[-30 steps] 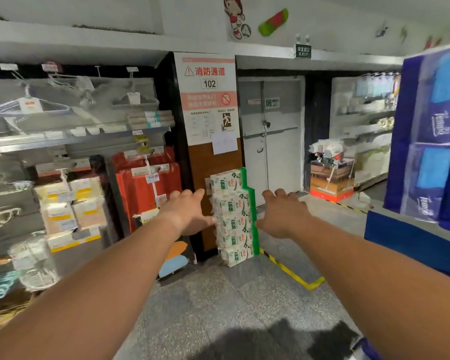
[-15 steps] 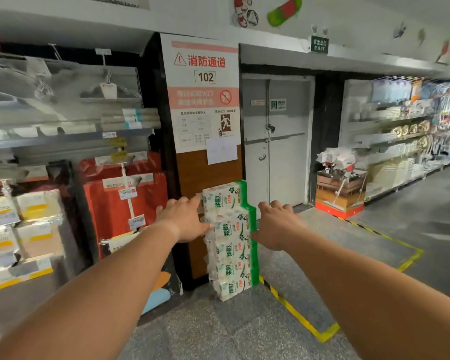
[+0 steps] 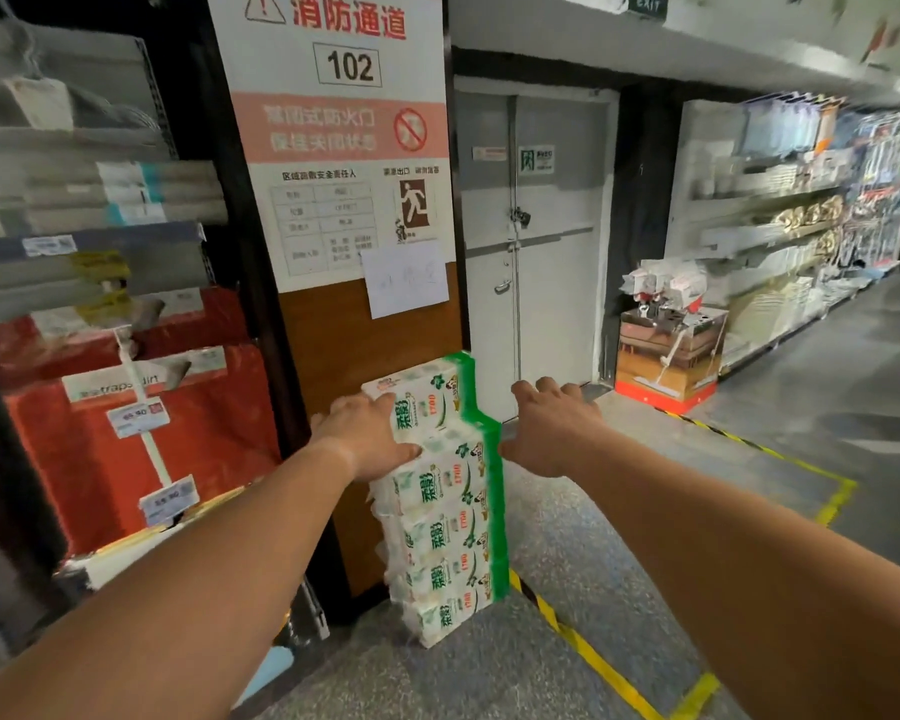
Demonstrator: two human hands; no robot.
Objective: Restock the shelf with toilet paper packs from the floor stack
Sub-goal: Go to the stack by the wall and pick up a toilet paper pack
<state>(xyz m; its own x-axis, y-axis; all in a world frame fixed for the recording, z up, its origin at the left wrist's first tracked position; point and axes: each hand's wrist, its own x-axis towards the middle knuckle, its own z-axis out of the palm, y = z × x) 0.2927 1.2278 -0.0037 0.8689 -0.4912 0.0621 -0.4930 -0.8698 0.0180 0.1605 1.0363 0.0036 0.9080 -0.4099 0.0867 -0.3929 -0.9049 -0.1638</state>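
Left hand (image 3: 367,439), fingers spread, palm laid against the left face of the stack of toilet paper packs (image 3: 445,504), level with the top two packs. Right hand (image 3: 552,428) spread as well, fingers extended, hovering just beside the green right edge of the stack; contact there impossible to tell. Both bare forearms stretched forward from the lower corners of the view.

Stack standing on the speckled grey floor (image 3: 583,574), five or so white-and-green packs high, leaning slightly, top pack (image 3: 419,389) set a little back and left of the ones beneath. Behind it, touching or nearly so, a brown panel (image 3: 333,356) carrying a red-and-white fire exit sign (image 3: 333,122) numbered 102 and a loose white sheet (image 3: 405,278).

To the left, blurred shelving (image 3: 89,241) with red packages (image 3: 141,449) and price tags. To the right, a grey double door (image 3: 536,241), yellow-and-black floor tape (image 3: 604,667), a cardboard display box (image 3: 668,356), and stocked shelves (image 3: 780,210) running down the aisle.
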